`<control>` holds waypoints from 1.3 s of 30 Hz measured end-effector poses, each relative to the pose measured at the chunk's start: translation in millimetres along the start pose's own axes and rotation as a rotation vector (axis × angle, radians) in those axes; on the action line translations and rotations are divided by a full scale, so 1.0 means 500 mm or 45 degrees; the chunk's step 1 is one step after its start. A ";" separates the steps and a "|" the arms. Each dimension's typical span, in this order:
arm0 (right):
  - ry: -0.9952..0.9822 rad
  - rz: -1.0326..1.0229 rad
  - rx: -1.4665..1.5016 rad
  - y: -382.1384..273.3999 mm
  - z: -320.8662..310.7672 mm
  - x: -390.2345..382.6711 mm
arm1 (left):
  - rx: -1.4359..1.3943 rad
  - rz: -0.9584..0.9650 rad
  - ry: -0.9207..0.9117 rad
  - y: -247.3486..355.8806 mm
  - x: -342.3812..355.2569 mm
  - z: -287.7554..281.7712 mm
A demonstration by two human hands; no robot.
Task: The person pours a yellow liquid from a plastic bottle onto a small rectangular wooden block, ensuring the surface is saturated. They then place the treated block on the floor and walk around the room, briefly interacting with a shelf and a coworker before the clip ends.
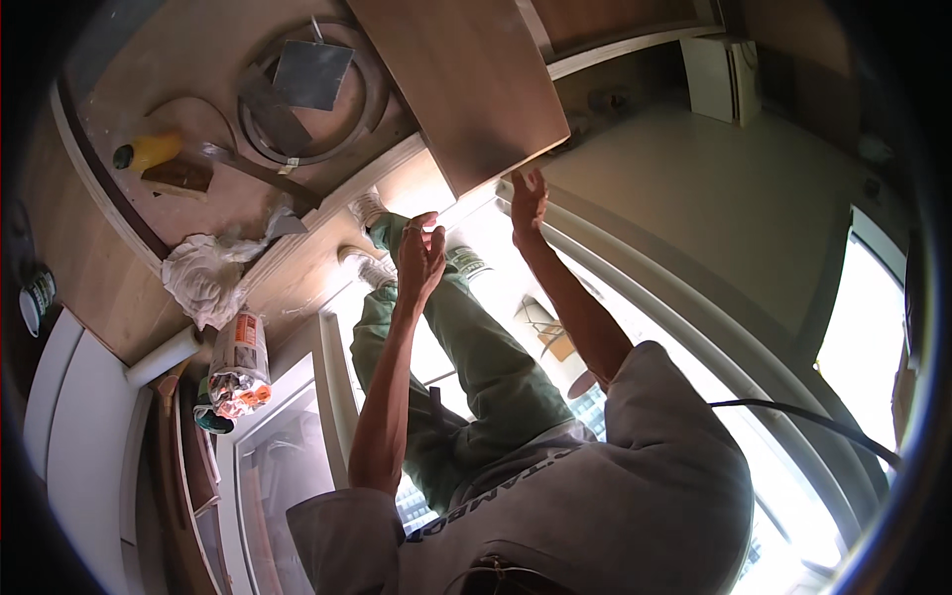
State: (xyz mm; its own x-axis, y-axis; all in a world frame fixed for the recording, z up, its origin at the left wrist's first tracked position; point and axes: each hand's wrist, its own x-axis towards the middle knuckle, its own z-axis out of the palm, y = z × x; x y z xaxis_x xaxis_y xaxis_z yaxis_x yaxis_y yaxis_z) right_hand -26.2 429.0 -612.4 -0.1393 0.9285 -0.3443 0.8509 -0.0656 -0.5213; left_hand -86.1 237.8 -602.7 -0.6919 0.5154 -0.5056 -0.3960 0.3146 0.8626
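Note:
A brown wood panel (476,89) reaches down from the top middle, its lower edge brightly lit. My right hand (529,205) is raised just under that edge, fingers apart and pointing up at it. Whether the fingertips touch the panel I cannot tell. To the left of it, below the panel's corner, my left hand (423,260) is raised with its fingers curled toward the thumb. Glare hides whatever small thing may be between them. Below the hands show my legs in green trousers (496,347).
At upper left, a wooden compartment (198,109) holds a coiled strip (372,99), a dark square plate (313,73) and a yellow bottle (154,151). A crumpled white bag (203,278) and a printed plastic pack (241,362) lie nearer. A black cable (823,421) runs at right.

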 end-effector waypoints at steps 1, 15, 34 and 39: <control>-0.078 0.081 -0.027 0.052 0.015 0.018 | 0.055 0.003 -0.018 -0.010 -0.009 0.007; -0.849 -0.036 0.653 0.034 -0.046 0.035 | 0.478 -0.021 0.060 -0.100 -0.169 -0.059; -0.489 -0.761 -0.160 0.066 -0.119 0.381 | 0.321 -0.167 0.574 -0.009 0.111 0.249; -0.574 -0.737 -0.166 0.060 -0.150 0.380 | 0.393 -0.316 0.506 0.044 0.100 0.250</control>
State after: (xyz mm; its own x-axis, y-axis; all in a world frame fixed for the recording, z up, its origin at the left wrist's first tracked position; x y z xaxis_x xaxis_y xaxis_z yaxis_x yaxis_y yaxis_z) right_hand 11.0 631.1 -634.9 -0.7539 0.5597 -0.3442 0.6277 0.4586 -0.6291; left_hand -53.9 370.1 -610.7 -0.7983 0.0751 -0.5976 -0.4222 0.6378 0.6442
